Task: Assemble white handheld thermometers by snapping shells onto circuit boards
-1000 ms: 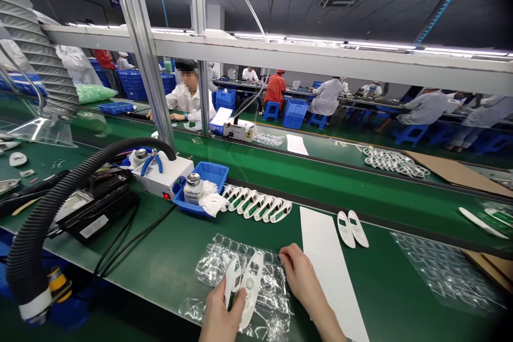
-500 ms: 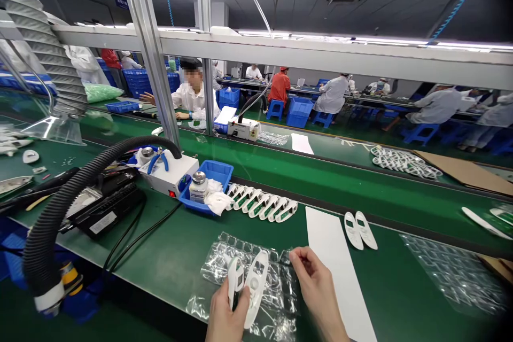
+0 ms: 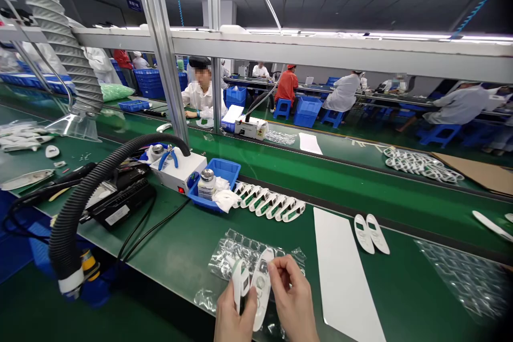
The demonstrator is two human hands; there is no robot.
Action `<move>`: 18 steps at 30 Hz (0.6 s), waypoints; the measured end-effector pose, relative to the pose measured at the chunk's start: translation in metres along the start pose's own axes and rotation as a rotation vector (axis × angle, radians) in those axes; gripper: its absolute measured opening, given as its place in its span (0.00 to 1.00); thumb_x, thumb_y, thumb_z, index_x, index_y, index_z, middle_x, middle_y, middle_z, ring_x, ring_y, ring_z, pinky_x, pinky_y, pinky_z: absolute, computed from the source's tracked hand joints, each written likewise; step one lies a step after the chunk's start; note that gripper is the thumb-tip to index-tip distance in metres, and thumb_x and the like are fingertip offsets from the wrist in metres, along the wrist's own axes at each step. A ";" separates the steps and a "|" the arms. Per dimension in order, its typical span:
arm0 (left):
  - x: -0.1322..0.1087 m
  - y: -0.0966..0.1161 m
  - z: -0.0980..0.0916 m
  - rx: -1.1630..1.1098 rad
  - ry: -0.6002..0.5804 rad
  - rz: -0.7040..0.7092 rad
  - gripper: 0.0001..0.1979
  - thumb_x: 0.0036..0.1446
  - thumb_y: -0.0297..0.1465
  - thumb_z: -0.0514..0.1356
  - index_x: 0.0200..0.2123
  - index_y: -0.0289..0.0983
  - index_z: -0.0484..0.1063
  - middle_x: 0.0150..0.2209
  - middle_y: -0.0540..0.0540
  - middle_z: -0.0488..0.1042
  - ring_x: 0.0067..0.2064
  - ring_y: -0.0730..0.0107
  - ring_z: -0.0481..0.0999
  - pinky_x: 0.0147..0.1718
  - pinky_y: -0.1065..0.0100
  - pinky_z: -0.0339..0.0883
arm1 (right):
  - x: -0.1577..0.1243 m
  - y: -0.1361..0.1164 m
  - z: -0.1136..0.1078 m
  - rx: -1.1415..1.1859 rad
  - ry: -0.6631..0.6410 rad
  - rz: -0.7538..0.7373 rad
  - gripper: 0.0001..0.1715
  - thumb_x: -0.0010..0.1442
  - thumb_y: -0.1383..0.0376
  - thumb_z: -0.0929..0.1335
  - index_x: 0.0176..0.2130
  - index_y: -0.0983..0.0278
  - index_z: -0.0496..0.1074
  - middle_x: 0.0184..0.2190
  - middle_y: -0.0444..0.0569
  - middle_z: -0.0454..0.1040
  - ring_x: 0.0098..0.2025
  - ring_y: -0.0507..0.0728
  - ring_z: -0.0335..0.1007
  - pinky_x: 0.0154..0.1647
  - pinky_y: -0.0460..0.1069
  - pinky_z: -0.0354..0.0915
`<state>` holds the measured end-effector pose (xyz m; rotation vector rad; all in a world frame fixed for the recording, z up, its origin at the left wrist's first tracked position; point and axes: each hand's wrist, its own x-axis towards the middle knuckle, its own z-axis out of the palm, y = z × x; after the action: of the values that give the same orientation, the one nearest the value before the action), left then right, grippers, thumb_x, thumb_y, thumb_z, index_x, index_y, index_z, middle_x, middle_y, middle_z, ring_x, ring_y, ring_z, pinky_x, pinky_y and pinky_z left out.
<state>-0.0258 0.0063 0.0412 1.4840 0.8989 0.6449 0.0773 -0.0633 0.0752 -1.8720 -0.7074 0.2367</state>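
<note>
My left hand (image 3: 235,314) grips a white plastic device half with a small dark screen (image 3: 241,282) and, beside it, an elongated white shell (image 3: 261,293) with an opening near its top. My right hand (image 3: 295,299) is closed in a pinch at the shell's upper end. Whatever its fingertips hold is too small or hidden to make out. Beneath both hands, crinkled clear plastic film with square pockets (image 3: 225,252) lies on the green bench.
Left of centre stands a blue tray (image 3: 226,168) with a metal-capped bottle. Several white shells with green boards (image 3: 266,204) line the belt edge. To the right lie a white paper sheet (image 3: 340,267), two white shells (image 3: 371,234) and more clear film (image 3: 460,272). A black hose (image 3: 92,181) arches at left.
My right hand has moved left from the clear film's edge to the top of the elongated shell. My left hand keeps its hold on both white parts. The view has shifted slightly.
</note>
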 end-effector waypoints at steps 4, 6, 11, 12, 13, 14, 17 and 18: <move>0.000 -0.005 -0.001 -0.004 -0.016 0.010 0.23 0.54 0.46 0.57 0.44 0.34 0.73 0.43 0.39 0.78 0.45 0.57 0.77 0.46 0.66 0.68 | -0.001 0.002 0.003 -0.036 0.031 -0.059 0.20 0.65 0.53 0.60 0.29 0.64 0.66 0.25 0.43 0.62 0.24 0.48 0.56 0.26 0.42 0.56; -0.001 -0.007 -0.001 0.009 -0.012 0.008 0.24 0.54 0.46 0.56 0.44 0.33 0.72 0.43 0.38 0.78 0.45 0.57 0.77 0.46 0.66 0.68 | -0.001 0.002 0.004 -0.043 0.031 -0.080 0.20 0.65 0.54 0.60 0.28 0.64 0.65 0.24 0.43 0.61 0.24 0.48 0.55 0.26 0.42 0.56; -0.001 -0.008 -0.002 0.036 0.023 0.025 0.23 0.54 0.46 0.57 0.43 0.33 0.73 0.40 0.38 0.79 0.42 0.57 0.78 0.44 0.66 0.70 | -0.004 0.004 0.004 -0.001 0.021 -0.071 0.19 0.64 0.53 0.62 0.30 0.64 0.66 0.25 0.44 0.63 0.24 0.49 0.57 0.26 0.42 0.57; -0.001 -0.007 -0.002 0.034 0.028 0.035 0.23 0.54 0.46 0.56 0.43 0.33 0.73 0.41 0.38 0.78 0.42 0.57 0.78 0.44 0.66 0.70 | -0.005 0.005 0.004 0.016 0.026 -0.043 0.19 0.63 0.52 0.63 0.31 0.64 0.66 0.25 0.44 0.64 0.25 0.49 0.58 0.26 0.42 0.58; -0.002 -0.007 -0.002 0.033 0.034 0.043 0.23 0.54 0.46 0.56 0.43 0.33 0.73 0.41 0.38 0.78 0.42 0.57 0.78 0.44 0.66 0.70 | -0.006 0.006 0.004 0.036 0.035 -0.006 0.19 0.61 0.51 0.64 0.32 0.64 0.66 0.26 0.45 0.64 0.25 0.50 0.60 0.26 0.42 0.59; -0.002 -0.006 -0.002 0.032 0.041 0.050 0.23 0.54 0.46 0.56 0.42 0.33 0.74 0.41 0.38 0.78 0.42 0.58 0.78 0.45 0.66 0.70 | -0.006 0.006 0.004 0.060 0.039 0.033 0.19 0.60 0.50 0.65 0.33 0.64 0.66 0.26 0.45 0.65 0.26 0.50 0.61 0.26 0.42 0.60; -0.004 -0.005 -0.004 0.045 0.069 0.071 0.21 0.54 0.46 0.56 0.38 0.34 0.75 0.40 0.38 0.79 0.41 0.58 0.78 0.44 0.67 0.71 | -0.008 0.005 0.006 0.160 0.002 0.135 0.22 0.54 0.49 0.69 0.31 0.64 0.63 0.25 0.43 0.63 0.25 0.50 0.61 0.25 0.42 0.61; -0.005 -0.004 -0.006 0.052 0.078 0.078 0.21 0.54 0.46 0.56 0.36 0.34 0.75 0.39 0.38 0.79 0.40 0.58 0.78 0.44 0.67 0.71 | -0.009 0.003 0.007 0.198 -0.012 0.155 0.23 0.53 0.48 0.70 0.30 0.63 0.62 0.24 0.41 0.61 0.24 0.49 0.59 0.24 0.42 0.61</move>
<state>-0.0341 0.0052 0.0383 1.5557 0.9270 0.7463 0.0679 -0.0636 0.0681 -1.7371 -0.5271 0.4032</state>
